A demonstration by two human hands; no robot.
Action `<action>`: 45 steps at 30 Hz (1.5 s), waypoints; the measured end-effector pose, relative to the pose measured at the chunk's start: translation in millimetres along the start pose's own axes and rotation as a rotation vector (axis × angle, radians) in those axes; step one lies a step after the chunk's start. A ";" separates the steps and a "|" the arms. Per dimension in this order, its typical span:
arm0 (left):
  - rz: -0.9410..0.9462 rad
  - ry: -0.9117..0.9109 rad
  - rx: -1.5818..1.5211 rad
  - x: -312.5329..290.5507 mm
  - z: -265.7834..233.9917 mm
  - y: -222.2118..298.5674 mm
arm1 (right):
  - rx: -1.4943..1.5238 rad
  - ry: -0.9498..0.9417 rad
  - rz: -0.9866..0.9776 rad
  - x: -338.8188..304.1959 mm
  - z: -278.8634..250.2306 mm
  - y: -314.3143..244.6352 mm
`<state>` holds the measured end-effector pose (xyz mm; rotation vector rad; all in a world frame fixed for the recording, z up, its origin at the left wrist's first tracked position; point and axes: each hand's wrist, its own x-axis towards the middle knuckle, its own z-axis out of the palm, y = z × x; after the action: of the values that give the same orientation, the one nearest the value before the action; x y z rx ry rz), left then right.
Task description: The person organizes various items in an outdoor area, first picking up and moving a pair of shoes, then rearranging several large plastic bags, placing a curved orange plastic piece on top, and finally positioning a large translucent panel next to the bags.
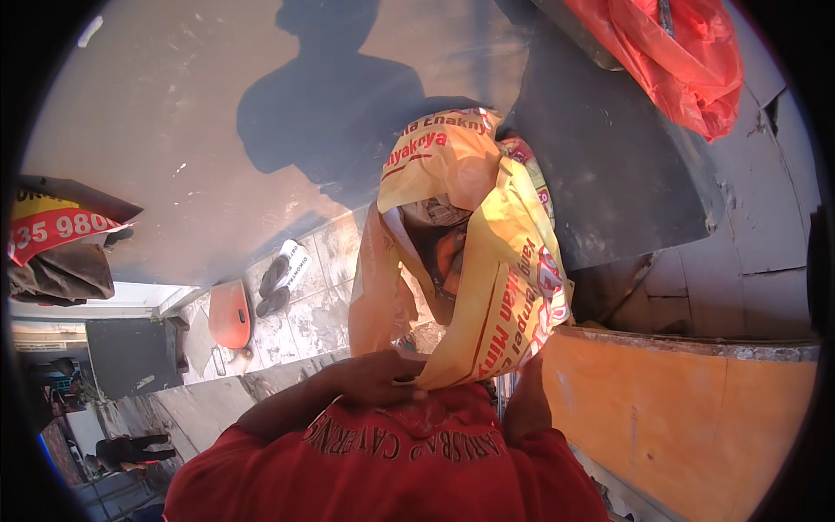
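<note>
My left hand (374,377): fingers closed on edge of yellow bag (489,326). Right hand (531,378): grip hidden, can't tell. I'd spread rim evenly.

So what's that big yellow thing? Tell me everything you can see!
The yellow thing looks like thin, crinkly plastic with red printing. It's loosely bent around a gap, where something dark and orange shows. A paler flap is on its left, and sunlight falls on parts of it. The left hand grips its lower edge; the right hand is at its lower right, too hidden to tell its grip.
</note>
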<state>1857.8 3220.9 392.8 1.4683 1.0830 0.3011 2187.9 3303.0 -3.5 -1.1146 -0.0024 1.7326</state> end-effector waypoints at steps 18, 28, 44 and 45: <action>0.466 -0.109 -0.286 -57.0 26.2 -21.5 | -1.290 -0.127 -0.883 -195.0 325.0 -270.5; 0.607 -0.243 -0.974 -13.3 44.0 -0.9 | -1.622 0.071 -1.455 -283.1 462.0 -285.7; 0.653 0.435 -1.234 -53.0 -202.9 -53.0 | -1.489 -0.660 -0.761 -104.6 523.4 -194.6; 0.636 0.417 -1.224 -48.3 -201.4 -59.0 | -1.642 -0.693 -0.740 -84.5 506.3 -179.4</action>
<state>1659.9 3304.3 408.3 0.5620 0.4693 1.4726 1985.1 3565.5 427.4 -1.1517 -2.2497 1.0777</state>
